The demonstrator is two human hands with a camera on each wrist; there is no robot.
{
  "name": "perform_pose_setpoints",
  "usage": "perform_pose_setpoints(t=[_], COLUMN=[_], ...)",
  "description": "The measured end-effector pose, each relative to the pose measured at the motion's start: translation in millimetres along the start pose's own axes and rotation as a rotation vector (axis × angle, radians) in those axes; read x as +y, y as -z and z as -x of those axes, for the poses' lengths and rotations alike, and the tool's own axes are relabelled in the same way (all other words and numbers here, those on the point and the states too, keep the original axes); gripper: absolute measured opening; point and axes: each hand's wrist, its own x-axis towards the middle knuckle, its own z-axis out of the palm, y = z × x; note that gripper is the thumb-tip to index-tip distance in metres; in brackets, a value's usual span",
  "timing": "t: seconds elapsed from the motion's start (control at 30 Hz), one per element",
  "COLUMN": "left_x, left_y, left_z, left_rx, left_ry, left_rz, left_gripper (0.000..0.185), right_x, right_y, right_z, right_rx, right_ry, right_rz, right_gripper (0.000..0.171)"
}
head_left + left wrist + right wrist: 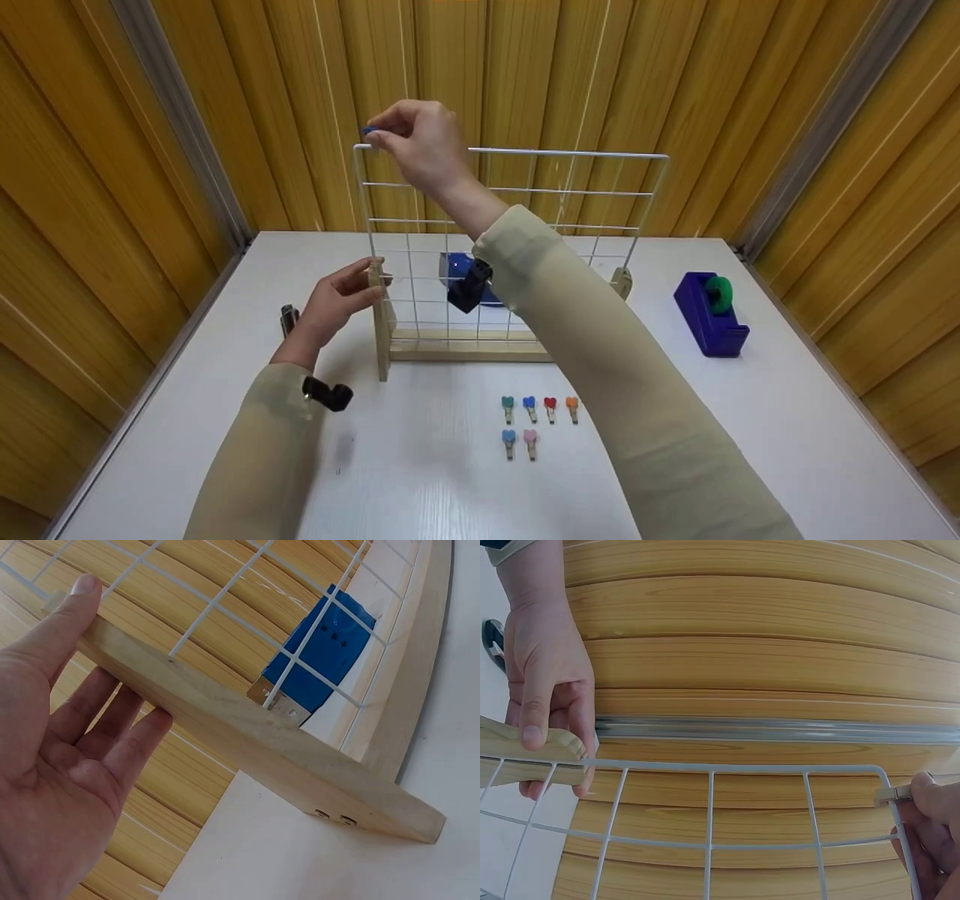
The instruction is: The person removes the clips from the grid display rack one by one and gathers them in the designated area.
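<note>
A white wire grid [570,153] stands upright in a wooden base [465,351]. At the grid's upper left corner my right hand [431,146] pinches a small wooden clothespin [894,795] with a blue top; its jaws are at the top wire, partly hidden by my fingers. Lower down, my left hand [330,304] holds the left wooden upright [202,701], thumb on one side and fingers on the other. Several clothespins with coloured hearts, among them a red one [550,409] and a pink one [531,442], lie in two rows before the stand.
To the right sits a blue tape dispenser [709,322] with a green roll. Behind the grid is a blue object [322,645] with a pale end plate. A small dark and silvery item [289,319] lies by my left wrist. Wood-patterned walls [525,75] enclose the table.
</note>
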Motion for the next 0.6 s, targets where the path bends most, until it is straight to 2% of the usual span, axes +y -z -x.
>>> perform_pose_setpoints(t=[0.4, 0.6], left_x=[-0.8, 0.0], left_y=[-1.3, -1.4], left_z=[-0.3, -0.3], left_rx=[-0.005, -0.006], left_ry=[-0.004, -0.019], left_rz=[-0.003, -0.006], left_gripper=[0.061, 0.06], right_x=[6, 5], right_y=[3, 12], right_z=[2, 4], right_rx=[0.059, 0.045], right_ry=[0.092, 0.075], right_rz=[-0.056, -0.099], right_gripper=[0.015, 0.015])
